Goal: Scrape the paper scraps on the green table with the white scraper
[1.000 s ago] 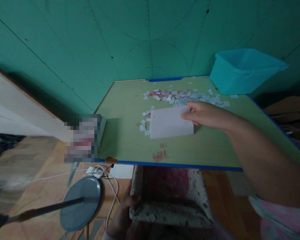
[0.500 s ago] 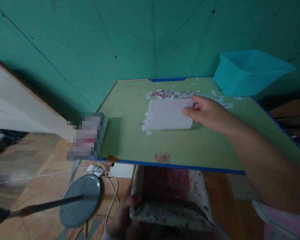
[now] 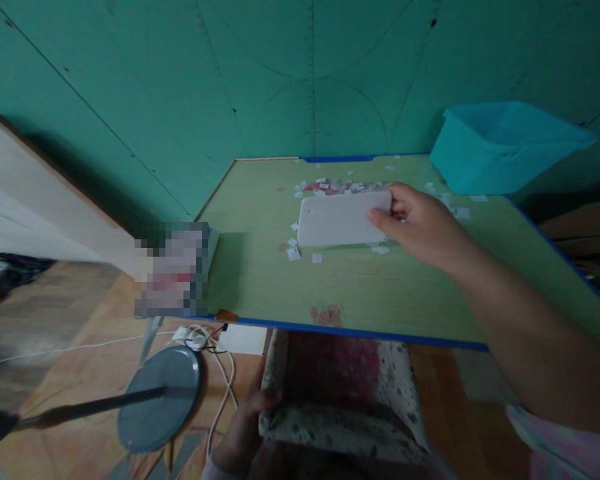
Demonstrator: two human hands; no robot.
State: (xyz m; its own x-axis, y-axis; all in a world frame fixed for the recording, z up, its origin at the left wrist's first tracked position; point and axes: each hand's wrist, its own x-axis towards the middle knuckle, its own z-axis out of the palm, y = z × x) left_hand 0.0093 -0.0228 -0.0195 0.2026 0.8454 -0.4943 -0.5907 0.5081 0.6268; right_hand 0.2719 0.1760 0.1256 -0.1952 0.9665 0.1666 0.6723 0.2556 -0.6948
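My right hand [image 3: 415, 223] grips the right end of a white rectangular plastic board [image 3: 343, 221], thumb on its face and fingers behind. The board is tilted over the table [image 3: 265, 287], hiding part of the table top. Behind it lies a heap of small white and pinkish paper pieces [image 3: 325, 187]; a few loose pieces show near its lower and left edges. Below the table's front edge, my left hand [image 3: 247, 420] is closed at the left side of a spotted cloth-covered container [image 3: 340, 430] with a reddish inside. Most of its fingers are hidden.
A turquoise bin [image 3: 480, 157] stands at the table's back right corner. A blurred-out block [image 3: 177, 270] sits at the left edge. Beneath are a round grey stand base [image 3: 160, 403] and white cables [image 3: 227, 373]. A green wall [image 3: 260, 73] rises behind the table.
The board in my right hand has moved slightly up and away, tilting a little. More paper pieces now show below its lower edge. My left hand stays at the container.
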